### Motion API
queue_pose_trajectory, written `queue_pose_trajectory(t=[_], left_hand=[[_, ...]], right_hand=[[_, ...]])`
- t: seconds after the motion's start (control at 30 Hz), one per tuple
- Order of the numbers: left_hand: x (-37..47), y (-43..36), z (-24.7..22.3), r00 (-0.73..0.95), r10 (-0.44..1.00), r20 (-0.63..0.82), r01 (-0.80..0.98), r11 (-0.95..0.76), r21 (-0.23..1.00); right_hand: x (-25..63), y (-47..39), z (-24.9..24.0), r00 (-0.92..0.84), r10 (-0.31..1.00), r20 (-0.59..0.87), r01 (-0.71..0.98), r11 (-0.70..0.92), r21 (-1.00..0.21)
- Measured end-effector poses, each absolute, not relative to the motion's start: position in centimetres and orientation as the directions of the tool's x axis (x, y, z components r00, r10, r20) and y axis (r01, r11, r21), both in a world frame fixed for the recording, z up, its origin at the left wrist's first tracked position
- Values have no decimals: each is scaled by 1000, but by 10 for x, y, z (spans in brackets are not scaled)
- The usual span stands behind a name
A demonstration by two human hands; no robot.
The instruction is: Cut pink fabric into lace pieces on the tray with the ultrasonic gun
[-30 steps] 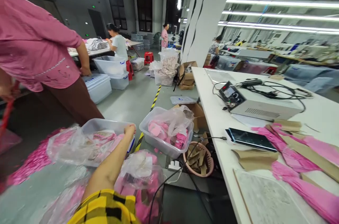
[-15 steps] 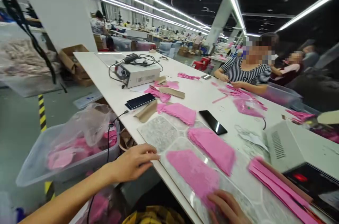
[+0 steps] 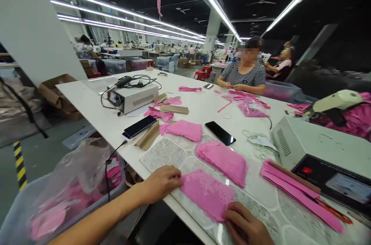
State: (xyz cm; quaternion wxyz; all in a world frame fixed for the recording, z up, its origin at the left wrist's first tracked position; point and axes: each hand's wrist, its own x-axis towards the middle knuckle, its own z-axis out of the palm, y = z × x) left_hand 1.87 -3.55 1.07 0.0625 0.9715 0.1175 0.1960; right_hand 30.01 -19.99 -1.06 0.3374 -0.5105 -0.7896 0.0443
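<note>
A pink lace fabric piece [image 3: 207, 194] lies on a clear-topped mat with a grey stone pattern [image 3: 162, 152] near the table's front edge. Its left edge is pinched in the fingertips of my left hand [image 3: 165, 183]. My right hand [image 3: 246, 223] has thumb and fingers closed on the lower right corner. Just beyond lie a stack of pink pieces [image 3: 222, 162] and another pink stack [image 3: 184, 130]. Folded pink strips [image 3: 298, 194] lie right of the mat, with orange-handled scissors [image 3: 333, 210] on them.
A grey machine box [image 3: 321, 148] with a red display stands at right. Phones [image 3: 220, 133] and a cabled power box [image 3: 136, 96] are on the white table. A co-worker in a striped top [image 3: 243, 75] sits across. A plastic bin [image 3: 116, 194] stands below left.
My left hand has moved right from the table edge and taken the fabric's left edge. My right hand stays at its lower right corner. The view has turned slightly right.
</note>
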Motion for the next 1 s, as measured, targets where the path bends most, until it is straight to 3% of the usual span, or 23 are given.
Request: queue_pose_trajectory(t=[0.13, 0.3, 0.5, 0.77, 1.0], left_hand=[[22, -24, 15, 906, 229, 356, 161, -964, 211], [31, -9, 40, 900, 402, 167, 254, -796, 550], [56, 67, 68, 825, 542, 158, 378, -739, 558], [59, 187, 89, 664, 641, 384, 450, -753, 480], [23, 147, 44, 644, 625, 441, 401, -767, 502]], right_hand=[[297, -194, -2, -165, 931, 326, 744, 334, -578], [302, -179, 23, -37, 989, 146, 685, 131, -717], [310, -103, 60, 88, 990, 111, 638, 29, -769], [311, 37, 89, 74, 864, 498, 771, 267, -578], [284, 17, 46, -197, 808, 555, 776, 475, -416]])
